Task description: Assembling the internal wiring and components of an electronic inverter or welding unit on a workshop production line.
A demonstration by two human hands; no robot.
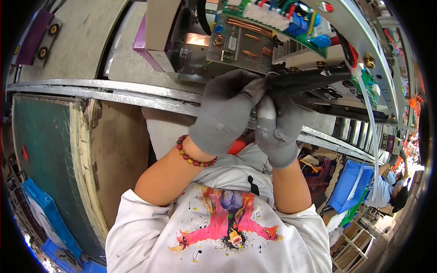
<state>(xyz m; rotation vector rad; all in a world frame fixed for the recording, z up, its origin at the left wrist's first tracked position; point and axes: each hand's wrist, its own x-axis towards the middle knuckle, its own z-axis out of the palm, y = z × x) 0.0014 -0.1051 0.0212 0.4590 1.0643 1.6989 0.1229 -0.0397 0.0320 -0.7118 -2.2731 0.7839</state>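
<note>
Both my hands wear grey knitted gloves and meet at the near side of an open metal-cased electrical unit (189,63). My left hand (227,107) is closed, its fingertips pinching the end of a thick black-sleeved cable (314,78). From there the cable runs right, towards the casing wall. Just below it, my right hand (278,129) has its fingers curled in, thumb against the left fingers; what it grips is hidden between the gloves. Behind the hands lies a circuit board with copper strips (241,43). A green board (291,27) with coloured wires and blue components sits above it.
A metal rail (132,95) edges the workbench in front of me. Another purple-fronted unit (36,38) stands at the far left. At the right are a thin white cable (371,113), metal rollers (353,129), a blue bin (350,184) and a person (389,189) farther off.
</note>
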